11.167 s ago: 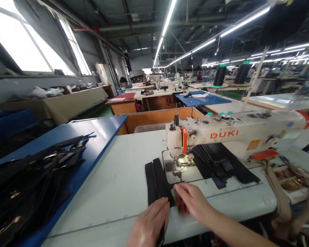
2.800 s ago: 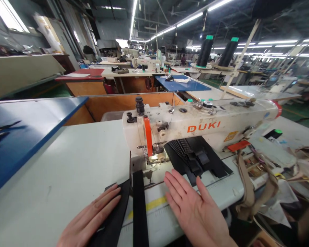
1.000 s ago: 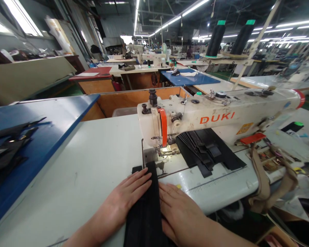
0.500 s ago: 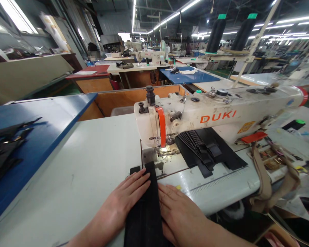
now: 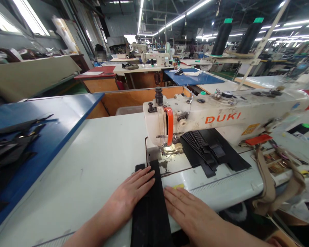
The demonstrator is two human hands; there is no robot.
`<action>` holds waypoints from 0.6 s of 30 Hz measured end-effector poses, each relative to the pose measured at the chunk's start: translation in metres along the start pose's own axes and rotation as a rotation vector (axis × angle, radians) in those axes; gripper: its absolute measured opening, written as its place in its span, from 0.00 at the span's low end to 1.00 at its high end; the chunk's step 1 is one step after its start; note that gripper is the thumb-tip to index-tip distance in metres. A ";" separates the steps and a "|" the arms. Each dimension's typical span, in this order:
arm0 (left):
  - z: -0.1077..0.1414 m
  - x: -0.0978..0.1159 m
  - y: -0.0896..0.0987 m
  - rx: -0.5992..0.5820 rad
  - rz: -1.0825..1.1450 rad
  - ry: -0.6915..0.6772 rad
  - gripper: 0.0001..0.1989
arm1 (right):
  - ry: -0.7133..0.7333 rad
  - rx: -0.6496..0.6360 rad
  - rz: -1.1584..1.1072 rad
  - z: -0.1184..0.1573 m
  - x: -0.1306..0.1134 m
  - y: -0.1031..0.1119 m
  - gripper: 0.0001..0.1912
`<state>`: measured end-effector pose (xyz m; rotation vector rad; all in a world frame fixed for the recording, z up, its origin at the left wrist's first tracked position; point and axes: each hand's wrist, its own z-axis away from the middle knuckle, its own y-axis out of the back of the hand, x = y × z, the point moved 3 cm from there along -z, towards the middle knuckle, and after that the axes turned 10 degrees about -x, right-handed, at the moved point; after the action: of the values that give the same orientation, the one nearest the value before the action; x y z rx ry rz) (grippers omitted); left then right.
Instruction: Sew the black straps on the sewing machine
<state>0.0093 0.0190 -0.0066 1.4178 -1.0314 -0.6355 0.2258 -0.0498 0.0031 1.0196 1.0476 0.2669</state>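
A long black fabric strip point(image 5: 158, 209) lies on the pale sewing table point(image 5: 103, 147), its far end just short of the sewing machine's needle plate. My left hand point(image 5: 134, 190) rests flat across the strip, fingers stretched out over its upper part. On the strip's right side lies my right hand point(image 5: 185, 209), palm down with straight fingers, its fingertips close to the fabric edge. The white sewing machine point(image 5: 221, 116) stands ahead, its lit presser foot point(image 5: 170, 150) beyond the strip with no fabric visible under it.
A fanned stack of black fabric pieces point(image 5: 208, 151) sits under the machine arm. To the left, a blue table point(image 5: 67, 113) carries dark pieces. Tan straps point(image 5: 265, 175) hang at the right beside a parts tray point(image 5: 278, 163). Thread cones point(image 5: 221, 37) stand behind; a person point(image 5: 101, 53) is far back.
My right hand has slid slightly away from the strip's edge. My left hand stays on the fabric. The whole view has shifted a little, so things appear further right.
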 end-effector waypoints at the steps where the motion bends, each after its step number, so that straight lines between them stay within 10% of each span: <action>1: 0.000 0.000 0.000 -0.007 -0.001 0.005 0.21 | -0.028 0.027 0.021 0.000 0.001 -0.001 0.46; 10: -0.005 0.007 0.012 -0.085 0.074 0.031 0.33 | -0.028 0.267 0.292 -0.044 0.015 0.019 0.16; 18: -0.009 0.008 0.015 -0.087 0.006 -0.008 0.24 | 0.067 0.277 0.496 -0.051 0.023 0.017 0.14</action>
<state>0.0171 0.0178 0.0103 1.3371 -1.0027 -0.6740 0.2007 0.0023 -0.0030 1.5286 0.8935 0.5730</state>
